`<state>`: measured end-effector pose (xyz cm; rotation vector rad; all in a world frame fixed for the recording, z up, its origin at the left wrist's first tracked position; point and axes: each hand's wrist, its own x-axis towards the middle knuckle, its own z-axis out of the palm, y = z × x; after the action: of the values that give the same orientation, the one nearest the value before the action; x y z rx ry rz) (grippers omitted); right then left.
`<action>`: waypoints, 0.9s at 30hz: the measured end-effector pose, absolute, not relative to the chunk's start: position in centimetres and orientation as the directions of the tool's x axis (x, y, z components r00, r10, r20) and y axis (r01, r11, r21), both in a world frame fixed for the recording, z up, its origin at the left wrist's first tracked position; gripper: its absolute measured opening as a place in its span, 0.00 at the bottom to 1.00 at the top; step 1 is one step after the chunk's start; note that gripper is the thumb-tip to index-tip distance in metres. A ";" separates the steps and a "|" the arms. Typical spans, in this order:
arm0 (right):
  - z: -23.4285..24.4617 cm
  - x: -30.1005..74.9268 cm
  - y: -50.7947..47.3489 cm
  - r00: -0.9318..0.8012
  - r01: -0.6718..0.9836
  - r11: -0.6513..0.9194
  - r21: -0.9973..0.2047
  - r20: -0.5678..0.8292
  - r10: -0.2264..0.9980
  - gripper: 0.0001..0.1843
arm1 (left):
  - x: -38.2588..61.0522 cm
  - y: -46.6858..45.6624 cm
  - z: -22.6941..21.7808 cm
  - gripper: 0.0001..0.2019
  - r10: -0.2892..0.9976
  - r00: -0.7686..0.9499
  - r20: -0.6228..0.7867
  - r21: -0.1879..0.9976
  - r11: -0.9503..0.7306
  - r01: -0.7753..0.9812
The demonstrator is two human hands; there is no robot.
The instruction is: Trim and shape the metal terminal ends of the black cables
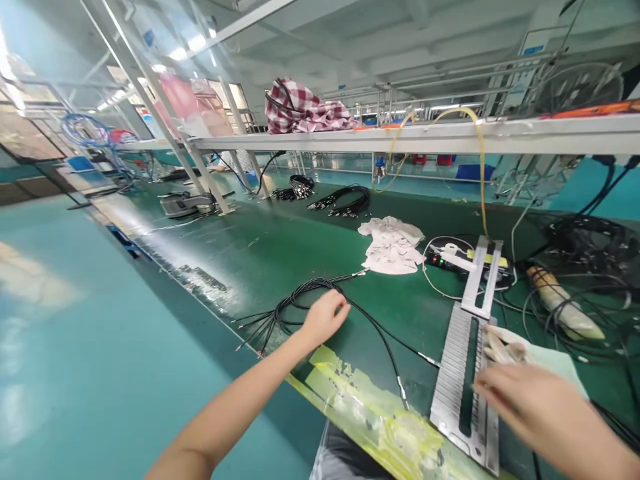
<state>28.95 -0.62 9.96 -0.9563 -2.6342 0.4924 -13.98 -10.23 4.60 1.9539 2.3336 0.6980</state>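
Note:
My left hand [326, 319] is closed around thin black cables [285, 310] that lie looped on the green bench. Their metal-tipped ends stretch right, and one reaches the slotted metal rack [453, 373]. My right hand [537, 403] is at the right side of that rack, its thumb and fingers pinched together; what they hold, if anything, is hidden. Behind this hand, a pale glove-like cloth [503, 348] lies beside the rack. A narrower metal frame [483, 277] extends from the rack's far end.
A crumpled white cloth [393, 245] lies beyond the cables. Further back are black cable bundles [350, 200]. Tangled black wires [595, 247] and a taped roll [565, 303] crowd the right. Yellow tape [370, 407] covers the near bench edge; a white shelf [415, 141] runs above.

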 end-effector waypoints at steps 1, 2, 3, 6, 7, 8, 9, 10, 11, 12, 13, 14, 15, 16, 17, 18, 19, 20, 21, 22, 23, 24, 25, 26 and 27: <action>8.3 28.3 -2.3 -0.796 0.521 0.751 -0.406 0.086 0.599 0.12 | -15.4 -10.5 5.2 0.13 0.935 -0.228 0.271 0.331 0.132 0.934; 7.0 27.7 -3.5 -0.823 0.502 0.759 -0.414 0.039 0.566 0.14 | -16.7 -10.7 5.7 0.13 0.934 -0.239 0.266 0.315 0.150 0.937; 6.1 27.0 -4.2 -0.836 0.494 0.761 -0.422 0.010 0.548 0.15 | -17.7 -10.9 5.9 0.14 0.937 -0.246 0.250 0.299 0.167 0.940; 4.6 24.6 -4.4 -0.809 0.505 0.734 -0.454 0.047 0.586 0.19 | -18.5 -11.4 5.2 0.20 0.957 -0.238 0.164 0.256 0.191 0.948; 4.2 23.7 -4.2 -0.798 0.509 0.733 -0.452 0.072 0.599 0.23 | -18.0 -11.7 4.7 0.20 0.963 -0.229 0.140 0.244 0.190 0.951; 3.8 22.8 -4.0 -0.787 0.513 0.734 -0.444 0.097 0.609 0.28 | -17.3 -12.0 4.1 0.18 0.967 -0.220 0.125 0.233 0.187 0.954; 3.3 21.8 -4.0 -0.779 0.519 0.738 -0.431 0.117 0.616 0.34 | -16.5 -12.5 3.6 0.15 0.970 -0.215 0.118 0.225 0.184 0.957; 2.8 21.0 -4.0 -0.772 0.528 0.743 -0.412 0.132 0.622 0.38 | -15.6 -13.0 3.1 0.12 0.970 -0.212 0.116 0.219 0.183 0.958; 2.3 20.2 -4.0 -0.766 0.539 0.747 -0.390 0.142 0.627 0.41 | -14.7 -13.6 2.7 0.11 0.971 -0.211 0.116 0.218 0.183 0.959; 1.8 19.6 -4.0 -0.763 0.548 0.752 -0.367 0.149 0.629 0.42 | -14.0 -14.2 2.4 0.12 0.971 -0.213 0.112 0.222 0.184 0.957; 1.3 19.1 -4.0 -0.760 0.558 0.754 -0.346 0.152 0.632 0.39 | -13.5 -14.8 2.2 0.13 0.971 -0.217 0.104 0.231 0.189 0.954; 0.9 18.7 -3.9 -0.757 0.569 0.754 -0.330 0.148 0.636 0.35 | -13.1 -15.5 2.0 0.14 0.971 -0.222 0.093 0.244 0.194 0.950; 0.6 18.5 -3.7 -0.755 0.579 0.751 -0.319 0.138 0.641 0.31 | -12.8 -16.3 1.9 0.15 0.970 -0.227 0.080 0.259 0.200 0.945; 0.4 18.4 -3.4 -0.755 0.589 0.745 -0.313 0.118 0.645 0.27 | -12.6 -17.0 1.8 0.15 0.971 -0.230 0.070 0.276 0.203 0.939; 0.3 18.3 -3.0 -0.752 0.600 0.736 -0.312 0.092 0.652 0.25 | -12.4 -17.7 1.8 0.15 0.971 -0.231 0.063 0.294 0.203 0.934; 0.4 18.3 -2.6 -0.749 0.610 0.725 -0.318 0.065 0.659 0.24 | -12.3 -18.3 1.8 0.15 0.972 -0.229 0.061 0.313 0.199 0.929; 0.6 18.3 -2.2 -0.746 0.617 0.714 -0.332 0.042 0.664 0.23 | -12.3 -18.8 1.9 0.14 0.971 -0.228 0.066 0.334 0.194 0.923; 0.9 18.4 -1.8 -0.742 0.619 0.700 -0.356 0.029 0.670 0.23 | -12.3 -19.1 2.1 0.13 0.970 -0.232 0.079 0.355 0.190 0.915; 1.4 18.5 -1.4 -0.738 0.613 0.687 -0.390 0.027 0.674 0.23 | -12.4 -19.4 2.4 0.12 0.965 -0.244 0.099 0.378 0.190 0.906; 1.8 18.8 -1.0 -0.736 0.598 0.674 -0.434 0.037 0.676 0.23 | -12.7 -19.4 3.0 0.12 0.956 -0.265 0.127 0.401 0.195 0.895; 2.3 19.1 -0.5 -0.734 0.575 0.660 -0.483 0.052 0.677 0.24 | -13.1 -19.3 3.6 0.12 0.941 -0.295 0.164 0.427 0.202 0.881; 2.8 19.6 0.0 -0.732 0.551 0.644 -0.530 0.062 0.678 0.24 | -13.7 -19.0 4.5 0.13 0.919 -0.332 0.212 0.454 0.208 0.866; 3.3 20.2 0.4 -0.728 0.531 0.622 -0.575 0.067 0.683 0.24 | -14.5 -18.6 5.4 0.14 0.887 -0.377 0.268 0.483 0.215 0.849; 3.7 20.8 0.8 -0.721 0.515 0.595 -0.618 0.064 0.690 0.24 | -15.4 -18.1 6.5 0.15 0.843 -0.425 0.329 0.511 0.219 0.831; 4.0 21.6 1.1 -0.707 0.504 0.558 -0.659 0.057 0.705 0.24 | -16.5 -17.5 7.5 0.16 0.789 -0.475 0.389 0.539 0.223 0.812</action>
<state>21.58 1.11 3.97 -0.9953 -2.4813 0.9021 -16.53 -17.48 7.53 1.6250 2.4822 1.1280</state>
